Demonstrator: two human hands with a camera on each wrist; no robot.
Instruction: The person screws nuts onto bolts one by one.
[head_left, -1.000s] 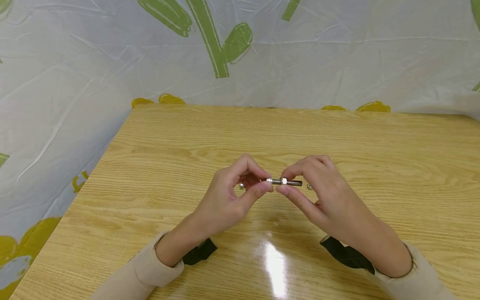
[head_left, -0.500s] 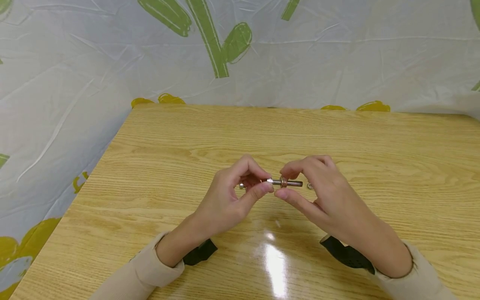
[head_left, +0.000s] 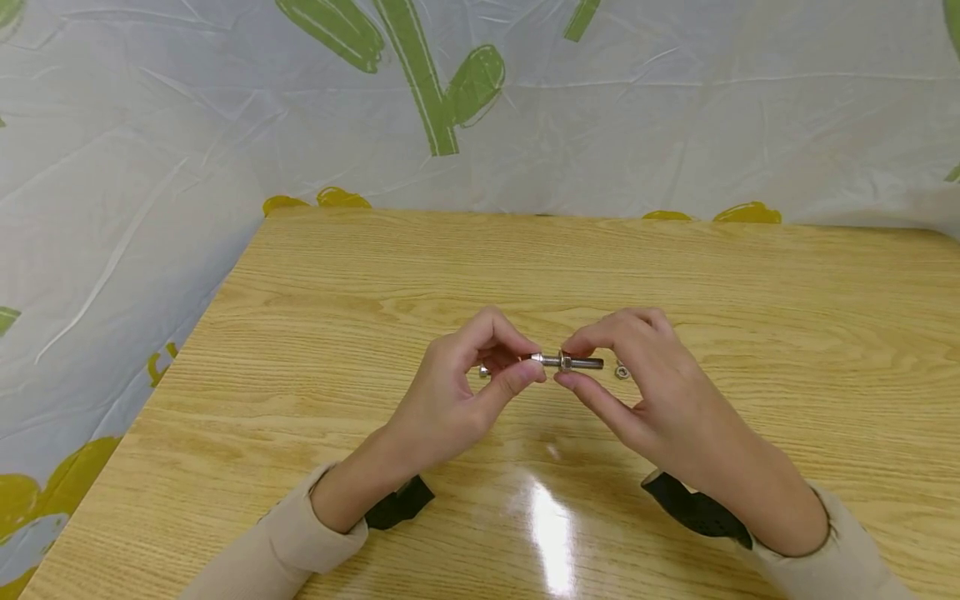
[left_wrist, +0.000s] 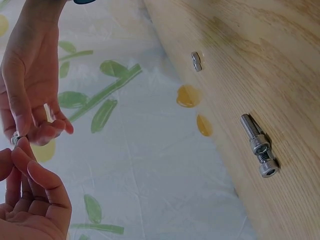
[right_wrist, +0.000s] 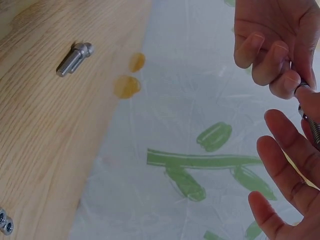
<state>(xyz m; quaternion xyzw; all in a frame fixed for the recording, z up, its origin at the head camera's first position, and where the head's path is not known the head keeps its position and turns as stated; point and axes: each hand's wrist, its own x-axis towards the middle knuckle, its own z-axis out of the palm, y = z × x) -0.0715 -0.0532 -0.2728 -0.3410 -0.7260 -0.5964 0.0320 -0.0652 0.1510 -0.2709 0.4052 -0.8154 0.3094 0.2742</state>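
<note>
In the head view a steel bolt (head_left: 589, 363) is held level above the table, its threaded end pointing right. My left hand (head_left: 453, 396) pinches it at the head end between thumb and index finger, which partly cover the head. A hex nut (head_left: 566, 362) sits on the shank, and the thumb and index finger of my right hand (head_left: 656, 392) pinch it. The right wrist view shows part of the bolt's thread (right_wrist: 315, 131) at the right edge, with the other right fingers (right_wrist: 282, 150) spread.
On the wood-grain table (head_left: 360, 275) lie socket-head bolts (left_wrist: 248, 127), mostly hidden behind my left hand in the head view. Loose nuts (head_left: 622, 372) lie just beyond my right hand. A white cloth with green leaf prints (head_left: 570, 125) hangs behind the table.
Half a second ago the right thumb and index finger stood slightly apart around the nut; now they pinch it again. The nut's faces have turned. The left hand has barely moved.
</note>
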